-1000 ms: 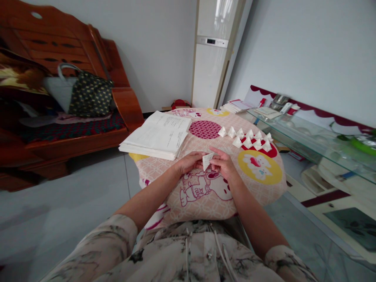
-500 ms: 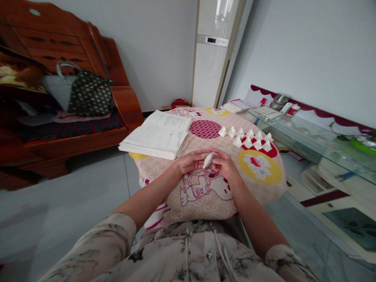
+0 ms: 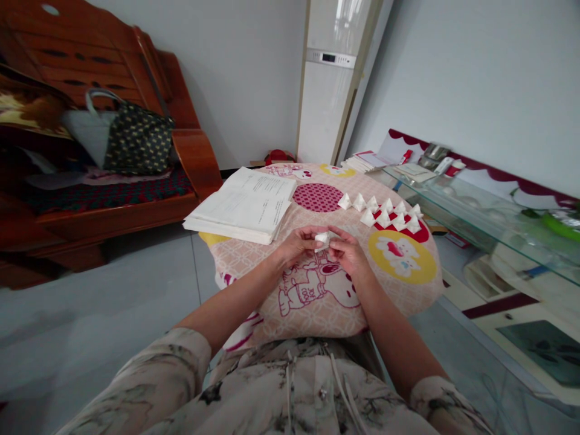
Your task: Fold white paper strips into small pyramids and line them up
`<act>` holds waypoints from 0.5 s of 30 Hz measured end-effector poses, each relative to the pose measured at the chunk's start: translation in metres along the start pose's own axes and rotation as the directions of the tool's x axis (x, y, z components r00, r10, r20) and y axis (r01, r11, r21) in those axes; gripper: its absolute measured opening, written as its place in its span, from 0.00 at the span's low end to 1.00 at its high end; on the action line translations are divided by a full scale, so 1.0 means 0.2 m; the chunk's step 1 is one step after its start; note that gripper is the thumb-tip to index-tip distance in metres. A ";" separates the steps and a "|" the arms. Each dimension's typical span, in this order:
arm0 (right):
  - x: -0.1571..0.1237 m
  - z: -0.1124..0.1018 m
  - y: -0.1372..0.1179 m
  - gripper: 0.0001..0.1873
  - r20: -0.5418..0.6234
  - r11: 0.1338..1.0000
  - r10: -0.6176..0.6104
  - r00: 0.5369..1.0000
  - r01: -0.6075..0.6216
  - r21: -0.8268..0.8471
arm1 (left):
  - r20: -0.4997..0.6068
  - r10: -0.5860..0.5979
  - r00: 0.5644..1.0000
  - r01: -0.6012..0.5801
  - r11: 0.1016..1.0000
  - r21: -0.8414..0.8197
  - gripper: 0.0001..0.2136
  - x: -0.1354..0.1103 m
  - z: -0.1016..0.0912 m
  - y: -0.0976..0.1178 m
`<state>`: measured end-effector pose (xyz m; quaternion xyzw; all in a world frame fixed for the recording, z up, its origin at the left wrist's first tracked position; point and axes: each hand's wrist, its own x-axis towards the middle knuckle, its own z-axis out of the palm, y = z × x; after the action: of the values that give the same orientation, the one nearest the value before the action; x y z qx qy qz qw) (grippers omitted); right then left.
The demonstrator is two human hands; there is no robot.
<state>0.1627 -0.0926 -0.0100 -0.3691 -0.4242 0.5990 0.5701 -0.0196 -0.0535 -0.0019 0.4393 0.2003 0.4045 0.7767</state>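
Observation:
Between my fingertips is a small folded white paper piece, held above the cloth-covered round table. My left hand pinches its left side, and my right hand grips the right side with thumb and fingers. Part of the paper is hidden by the fingers. Beyond my right hand, several small pointed folded paper pieces stand in two rows on the cloth. A thick stack of printed paper sheets lies to the left, past my left hand.
A glass-topped cabinet carrying metal bowls and other small items runs along the right. On the left stands a wooden bench with a dark patterned bag. A tall air conditioner is in the back corner.
The folded paper has turned from a long, slanted pointed shape to a shorter, blockier one. Both hands have shifted their fingers around it and stay in nearly the same place.

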 end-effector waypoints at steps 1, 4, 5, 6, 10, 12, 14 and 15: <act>0.00 0.00 0.00 0.30 -0.008 1.000 0.003 1.000 -0.003 -0.002 | -0.017 0.036 0.999 -0.035 0.999 0.035 0.23 0.00 0.00 -0.01; 0.00 0.00 0.00 0.26 -0.034 1.000 0.009 0.999 -0.010 -0.012 | -0.028 0.117 0.993 -0.112 0.984 0.139 0.26 0.01 0.00 -0.03; 0.00 0.00 0.00 0.25 -0.037 1.000 0.011 0.999 -0.011 -0.015 | -0.023 0.129 0.991 -0.123 0.978 0.170 0.27 0.01 0.00 -0.03; 0.00 0.00 0.00 0.24 -0.036 1.000 0.013 0.999 -0.014 -0.020 | -0.016 0.135 0.991 -0.129 0.971 0.199 0.28 0.01 -0.01 -0.04; 0.00 0.01 0.00 0.23 -0.034 0.999 0.033 0.999 -0.034 -0.036 | -0.025 0.193 0.981 -0.174 0.929 0.325 0.25 0.02 -0.03 -0.05; 0.00 0.01 0.00 0.24 -0.036 0.998 0.043 0.998 -0.044 -0.040 | -0.033 0.257 0.966 -0.225 0.894 0.387 0.23 0.02 -0.04 -0.05; 0.00 0.01 -0.01 0.24 -0.034 0.997 0.054 0.998 -0.055 -0.050 | -0.013 0.296 0.955 -0.265 0.872 0.411 0.21 0.02 -0.04 -0.04; 0.00 0.01 -0.01 0.24 -0.034 0.997 0.057 0.998 -0.059 -0.057 | 0.005 0.301 0.954 -0.276 0.869 0.411 0.21 0.02 -0.04 -0.04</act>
<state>0.1621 -0.0937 -0.0080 -0.4074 -0.4213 0.5965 0.5483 -0.0192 -0.0490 -0.0116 0.6040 0.2351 0.4783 0.5926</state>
